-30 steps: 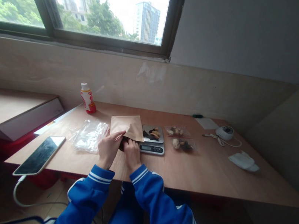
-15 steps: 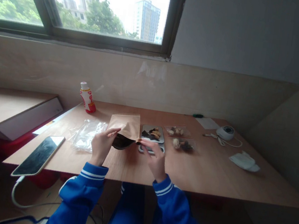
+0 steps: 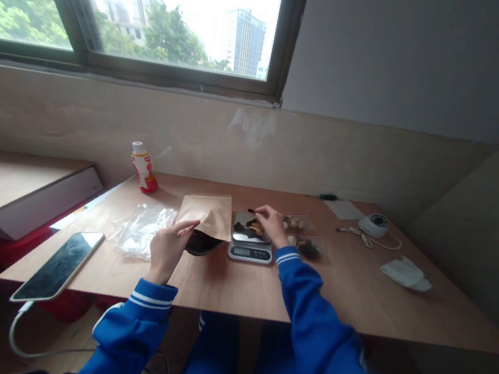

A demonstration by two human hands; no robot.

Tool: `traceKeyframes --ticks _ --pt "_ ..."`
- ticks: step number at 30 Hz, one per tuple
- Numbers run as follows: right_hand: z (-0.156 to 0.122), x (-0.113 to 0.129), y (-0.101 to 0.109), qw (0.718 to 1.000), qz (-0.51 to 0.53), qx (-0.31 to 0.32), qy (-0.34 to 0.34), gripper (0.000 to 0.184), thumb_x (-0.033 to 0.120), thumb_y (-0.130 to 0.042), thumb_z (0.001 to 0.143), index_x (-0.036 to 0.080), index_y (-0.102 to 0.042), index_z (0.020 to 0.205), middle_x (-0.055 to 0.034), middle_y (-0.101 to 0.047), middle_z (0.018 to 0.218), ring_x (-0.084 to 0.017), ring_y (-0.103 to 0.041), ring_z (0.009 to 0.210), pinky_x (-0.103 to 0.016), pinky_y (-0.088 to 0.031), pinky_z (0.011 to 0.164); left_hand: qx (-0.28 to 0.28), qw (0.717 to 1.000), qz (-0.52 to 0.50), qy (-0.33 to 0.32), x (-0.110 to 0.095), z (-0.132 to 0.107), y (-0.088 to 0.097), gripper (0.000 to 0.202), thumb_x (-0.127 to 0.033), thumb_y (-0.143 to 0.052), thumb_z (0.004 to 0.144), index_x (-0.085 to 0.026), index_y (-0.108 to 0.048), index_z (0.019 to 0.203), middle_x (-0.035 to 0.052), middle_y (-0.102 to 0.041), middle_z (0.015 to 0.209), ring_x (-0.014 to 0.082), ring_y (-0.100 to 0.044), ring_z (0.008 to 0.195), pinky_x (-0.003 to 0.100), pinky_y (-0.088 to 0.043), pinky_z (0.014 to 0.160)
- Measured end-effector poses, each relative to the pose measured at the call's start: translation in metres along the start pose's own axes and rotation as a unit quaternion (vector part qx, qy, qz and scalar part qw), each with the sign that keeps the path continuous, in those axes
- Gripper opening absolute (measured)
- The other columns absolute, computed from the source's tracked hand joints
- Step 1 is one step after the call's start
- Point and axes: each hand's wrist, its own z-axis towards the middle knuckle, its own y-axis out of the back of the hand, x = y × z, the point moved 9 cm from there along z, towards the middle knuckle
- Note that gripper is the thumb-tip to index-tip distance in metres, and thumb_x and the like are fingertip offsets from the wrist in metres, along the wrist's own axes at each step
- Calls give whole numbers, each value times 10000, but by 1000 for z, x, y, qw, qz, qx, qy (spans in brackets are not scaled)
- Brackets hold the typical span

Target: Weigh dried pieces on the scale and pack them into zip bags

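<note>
My left hand [image 3: 168, 250] pinches the rim of a brown kraft paper pouch [image 3: 208, 211], which lies with its dark mouth turned toward me and gaping. To the pouch's right stands a small digital scale [image 3: 251, 254]. Dark and yellowish dried pieces [image 3: 252, 228], perhaps mushroom, lie on its metal plate. Above the plate's far side, my right hand [image 3: 272, 223] is closed, with a small dark piece [image 3: 251, 211] at its fingertips. Behind that hand are two clear bags, one with pale pieces [image 3: 300, 223] and one with darker pieces [image 3: 308, 248], both partly covered.
Clear plastic bags [image 3: 146, 231] lie left of the pouch. A phone [image 3: 60, 265] with a cable overhangs the table's front left edge. At the back stands a drink bottle [image 3: 144, 168]. A white camera [image 3: 374, 224] and a crumpled white tissue [image 3: 406, 273] are at the right.
My right hand has moved from the pouch's mouth up and right to over the scale's plate, uncovering the scale's display. My left hand still holds the pouch's rim.
</note>
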Motion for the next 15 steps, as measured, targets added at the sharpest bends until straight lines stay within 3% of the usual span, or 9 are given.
traceKeyframes --ticks 4,7,10,15 --pt "17 24 -29 996 -34 79 27 109 165 -613 804 170 -707 860 -56 -738 903 -172 -672 877 -264 -480 820 10 1000 9 -3 2 -1 -1 238 -353 -582 836 -318 -731 1018 9 -761 828 199 -693 768 230 -430 601" --pt "20 28 -33 994 -48 93 35 131 207 -601 835 158 -722 838 -98 -735 957 -202 -656 952 -298 -451 891 15 1000 17 -5 6 -1 0 244 -349 -571 844 -322 -726 1031 10 -760 846 197 -692 799 225 -422 606" --pt "14 26 -13 997 -36 57 47 244 246 -493 907 147 -716 900 -119 -698 1091 -195 -602 1079 -311 -400 976 15 999 33 -5 12 2 -1 252 -348 -562 849 -329 -719 1045 9 -758 855 196 -687 806 223 -412 601" --pt "-31 2 46 997 41 -54 40 368 363 -390 933 165 -696 884 -94 -702 963 -206 -625 955 -333 -454 888 16 999 50 9 21 9 -13 262 -384 -556 844 -333 -717 1046 10 -748 833 201 -674 771 232 -404 580"
